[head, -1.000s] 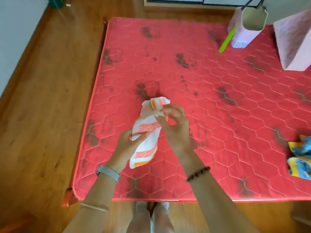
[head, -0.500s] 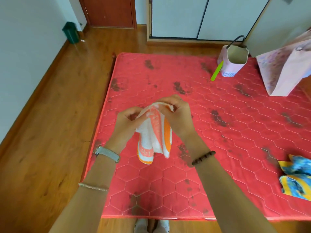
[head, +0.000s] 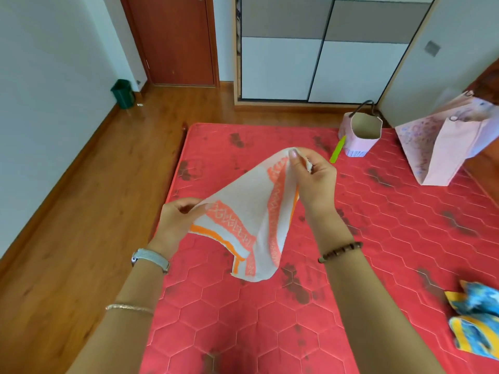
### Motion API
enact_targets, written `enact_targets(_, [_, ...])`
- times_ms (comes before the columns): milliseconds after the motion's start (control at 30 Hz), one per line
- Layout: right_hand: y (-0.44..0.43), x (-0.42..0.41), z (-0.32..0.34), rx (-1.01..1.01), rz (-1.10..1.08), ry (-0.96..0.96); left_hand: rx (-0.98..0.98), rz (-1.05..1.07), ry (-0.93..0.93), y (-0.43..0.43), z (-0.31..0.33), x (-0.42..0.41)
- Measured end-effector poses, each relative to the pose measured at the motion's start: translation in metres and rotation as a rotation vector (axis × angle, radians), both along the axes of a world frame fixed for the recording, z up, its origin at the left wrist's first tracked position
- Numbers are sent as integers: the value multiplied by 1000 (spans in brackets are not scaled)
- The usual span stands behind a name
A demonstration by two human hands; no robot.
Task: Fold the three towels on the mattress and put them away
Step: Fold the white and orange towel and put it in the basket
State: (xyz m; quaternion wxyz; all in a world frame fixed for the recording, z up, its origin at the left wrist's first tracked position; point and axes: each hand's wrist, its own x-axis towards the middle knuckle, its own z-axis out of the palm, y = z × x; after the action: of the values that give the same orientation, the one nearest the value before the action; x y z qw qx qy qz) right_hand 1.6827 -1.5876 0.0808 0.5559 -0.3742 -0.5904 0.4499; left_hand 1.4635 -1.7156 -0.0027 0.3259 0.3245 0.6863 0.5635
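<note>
A white towel with orange bands (head: 248, 211) hangs spread in the air above the red mattress (head: 378, 238). My left hand (head: 178, 220) pinches its lower left corner. My right hand (head: 310, 179) pinches the upper right corner, held higher and farther away. The rest of the cloth droops between them. A crumpled blue and yellow towel (head: 478, 319) lies at the mattress's right edge, partly cut off by the frame. A third towel is not in view.
A small pink bag (head: 360, 133) stands open at the mattress's far side, with a green stick (head: 337, 152) beside it. A larger pink paper bag (head: 445, 152) stands to its right. Wooden floor lies to the left; a wardrobe and a door are behind.
My hands have moved apart and spread the bunched towel open, the right hand rising up and away. The view has tilted up toward the door and wardrobe.
</note>
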Motion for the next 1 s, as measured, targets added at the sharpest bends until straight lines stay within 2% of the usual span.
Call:
enact_targets(133, [19, 8, 4, -26, -42, -19, 9, 38, 50, 24, 12, -10])
enact_targets(367, [60, 22, 19, -94, -124, -7, 300, 174, -97, 68, 55, -15])
enact_targets(533, [83, 31, 30, -47, -85, 8, 392, 186, -152, 92, 77, -16])
enact_targets(800, [105, 32, 54, -44, -86, 59, 475, 207, -102, 114, 137, -14])
enact_targets(1000, [100, 31, 75, 6, -73, 16, 512, 212, -58, 107, 158, -21])
